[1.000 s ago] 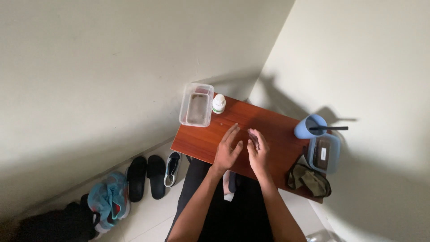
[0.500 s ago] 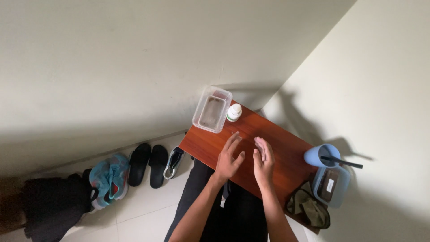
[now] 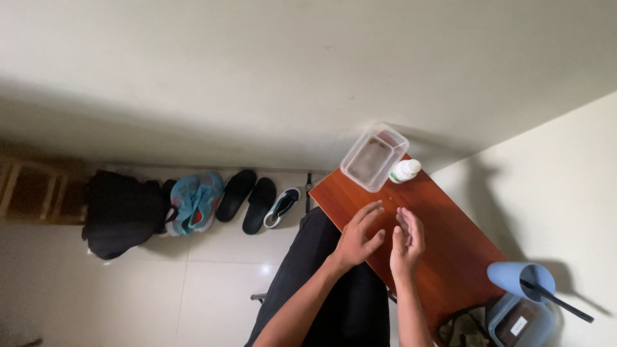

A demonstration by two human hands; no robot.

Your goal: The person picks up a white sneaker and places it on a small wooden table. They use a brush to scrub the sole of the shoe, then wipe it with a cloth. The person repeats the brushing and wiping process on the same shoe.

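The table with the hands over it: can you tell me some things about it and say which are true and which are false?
1. Both hands (left hand, right hand) hold nothing. True.
2. The clear plastic box sits at the table's far end. True.
3. The small white bottle lies on the floor. False: it stands on the table beside the box.
4. The blue cup is between the hands. False: it is at the near right corner.
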